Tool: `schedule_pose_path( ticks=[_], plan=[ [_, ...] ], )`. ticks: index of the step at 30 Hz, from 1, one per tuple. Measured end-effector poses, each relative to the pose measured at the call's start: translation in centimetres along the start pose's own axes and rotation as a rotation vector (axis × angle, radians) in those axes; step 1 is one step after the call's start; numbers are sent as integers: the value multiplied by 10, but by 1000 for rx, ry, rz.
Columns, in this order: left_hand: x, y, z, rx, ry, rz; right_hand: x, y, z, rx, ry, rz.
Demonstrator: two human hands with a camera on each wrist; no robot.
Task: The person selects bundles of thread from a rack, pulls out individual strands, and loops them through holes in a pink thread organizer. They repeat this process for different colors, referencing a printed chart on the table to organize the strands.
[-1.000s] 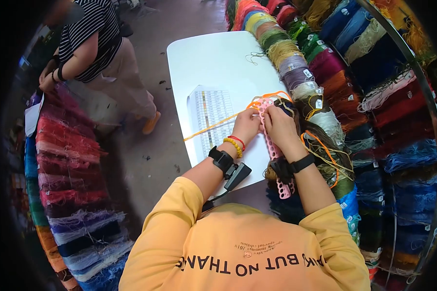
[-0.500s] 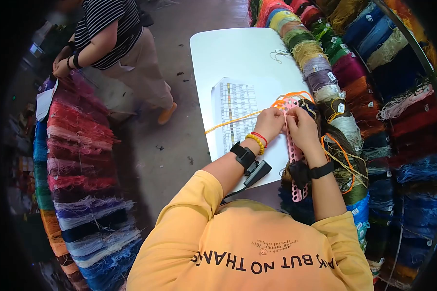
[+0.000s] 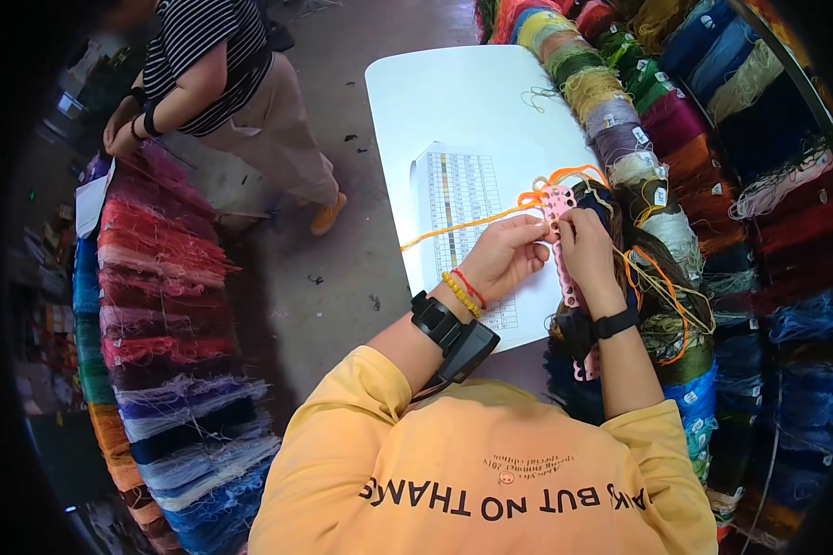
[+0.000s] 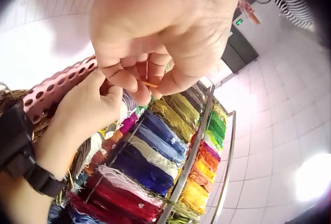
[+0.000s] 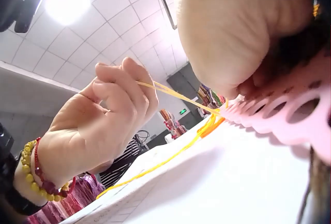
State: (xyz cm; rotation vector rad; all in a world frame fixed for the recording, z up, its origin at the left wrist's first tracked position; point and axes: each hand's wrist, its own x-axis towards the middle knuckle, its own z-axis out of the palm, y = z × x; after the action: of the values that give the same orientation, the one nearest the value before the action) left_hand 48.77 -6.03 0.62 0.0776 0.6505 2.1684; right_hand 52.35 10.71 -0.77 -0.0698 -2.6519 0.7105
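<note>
A pink strip with holes [image 3: 565, 268] lies near the right edge of the white board, orange thread [image 3: 573, 173] looped at its far end. My left hand [image 3: 507, 261] pinches a thin orange strand [image 5: 165, 89] that runs taut to the strip's end in the right wrist view. With bent fingers, my right hand [image 3: 590, 254] grips the strip [image 5: 289, 105] close to that end. Another orange length [image 3: 462, 227] trails left across the printed sheet. Brown and dark threads [image 3: 661, 254] hang beside the strip, partly under my right wrist.
The white board [image 3: 472, 92] carries a printed colour chart [image 3: 453, 185]. Racks of coloured thread stand right [image 3: 675, 120] and left [image 3: 166, 277]. Beyond the left rack, a person in a striped shirt [image 3: 199, 55] holds threads on it.
My left hand has turned palm-up and drawn slightly back from the strip's end, with the strand between its fingers. My right hand stays at the strip. The head view has shifted.
</note>
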Motion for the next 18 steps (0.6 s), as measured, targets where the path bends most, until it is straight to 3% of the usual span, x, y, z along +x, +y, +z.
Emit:
schedule_pose_path(
  ticks=[6,10,11,14,16,18],
  plan=[
    [6,-10,-25,100,57,-90,-1,8,5,126,110,30],
    [7,-9,4,112,127,-97,-2,0,1,245,274,43],
    [7,-9,11,104,165,-97,-4,-5,-3,262,249,29],
    [21,-15,5,-8,68,-43,-12,-13,-8,244,205,-79],
    [23,-14,2,79,65,-22,-13,-11,-5,135,218,-238],
    [22,-13,2,240,145,22,-14,-12,-6,18,162,-211]
  ],
)
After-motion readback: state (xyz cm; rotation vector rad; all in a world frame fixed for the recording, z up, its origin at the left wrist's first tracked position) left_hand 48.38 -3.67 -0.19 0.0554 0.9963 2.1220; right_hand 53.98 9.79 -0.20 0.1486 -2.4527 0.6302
